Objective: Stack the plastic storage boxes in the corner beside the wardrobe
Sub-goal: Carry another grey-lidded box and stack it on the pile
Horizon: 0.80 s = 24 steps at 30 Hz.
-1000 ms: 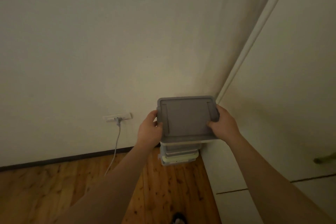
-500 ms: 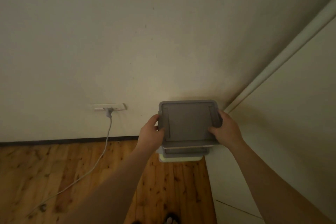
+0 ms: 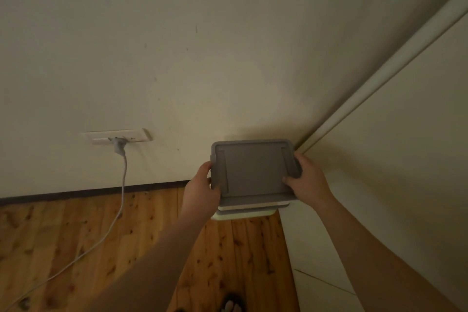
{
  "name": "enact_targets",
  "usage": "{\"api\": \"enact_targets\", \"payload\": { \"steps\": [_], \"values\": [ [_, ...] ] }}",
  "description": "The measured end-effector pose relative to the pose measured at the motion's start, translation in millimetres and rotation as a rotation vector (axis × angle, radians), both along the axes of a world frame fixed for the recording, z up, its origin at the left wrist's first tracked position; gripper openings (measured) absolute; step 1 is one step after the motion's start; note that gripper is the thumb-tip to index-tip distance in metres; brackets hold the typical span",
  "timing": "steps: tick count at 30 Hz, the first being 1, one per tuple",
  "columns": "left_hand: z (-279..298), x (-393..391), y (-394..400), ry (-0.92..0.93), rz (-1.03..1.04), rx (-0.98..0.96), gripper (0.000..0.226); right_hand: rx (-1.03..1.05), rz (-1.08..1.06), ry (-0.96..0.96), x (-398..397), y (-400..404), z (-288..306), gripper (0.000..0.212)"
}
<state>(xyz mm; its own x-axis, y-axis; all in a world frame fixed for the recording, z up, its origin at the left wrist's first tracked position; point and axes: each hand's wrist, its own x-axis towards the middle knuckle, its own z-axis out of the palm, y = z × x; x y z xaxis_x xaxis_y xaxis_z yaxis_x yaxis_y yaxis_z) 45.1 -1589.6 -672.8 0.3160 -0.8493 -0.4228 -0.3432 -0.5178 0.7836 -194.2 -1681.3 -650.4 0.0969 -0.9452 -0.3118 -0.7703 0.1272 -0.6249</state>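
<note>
A plastic storage box with a grey lid (image 3: 253, 168) is held from both sides over the corner. My left hand (image 3: 201, 191) grips its left edge and my right hand (image 3: 307, 181) grips its right edge. Directly beneath it sits a stack of boxes (image 3: 243, 213) on the floor, of which only the pale front rims show; the held box hides the rest. I cannot tell whether the held box touches the stack. The white wardrobe (image 3: 379, 185) stands right beside the stack.
The cream wall (image 3: 177, 58) lies behind the stack. A wall socket (image 3: 117, 136) with a grey plug and cable (image 3: 121, 200) trails across the wooden floor (image 3: 101, 235) at left. A sandalled foot (image 3: 231, 305) shows at the bottom edge.
The box in my hands has come down toward the stack, so less of the stack shows. The view has swung left, and more floor and cable have come into sight.
</note>
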Motion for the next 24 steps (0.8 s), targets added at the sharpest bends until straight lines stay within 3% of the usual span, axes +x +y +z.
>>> {"api": "enact_targets", "payload": {
  "steps": [24],
  "values": [
    [-25.9,-2.8,3.4,-0.14,-0.147,0.022,0.07,0.025,-0.022,0.065,-8.5,18.9,-39.6,0.078]
  ]
}}
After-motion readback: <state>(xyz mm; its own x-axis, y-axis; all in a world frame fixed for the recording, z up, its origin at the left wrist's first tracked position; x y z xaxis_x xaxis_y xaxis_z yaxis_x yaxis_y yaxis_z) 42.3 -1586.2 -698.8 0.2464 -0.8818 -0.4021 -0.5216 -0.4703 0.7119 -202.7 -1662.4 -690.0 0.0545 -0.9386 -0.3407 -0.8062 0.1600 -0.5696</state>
